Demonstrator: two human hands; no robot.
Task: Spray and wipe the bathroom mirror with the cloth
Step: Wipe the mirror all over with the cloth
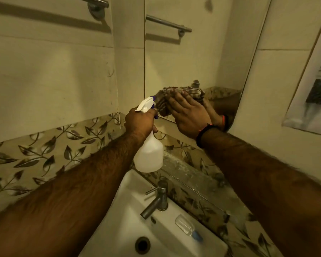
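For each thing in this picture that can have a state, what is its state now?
spray bottle: gripped at the neck by the left hand, off the sink
cloth: bunched, pressed on the mirror by the right hand
tap: no water running
sink: drain open, a small clear item lies on its rim
towel bar: bare

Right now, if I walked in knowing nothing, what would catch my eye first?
Two bare arms reaching over a white sink. The right hand presses a checked cloth flat against the mirror near its bottom edge. The left hand grips a white spray bottle just left of it, above the tap.
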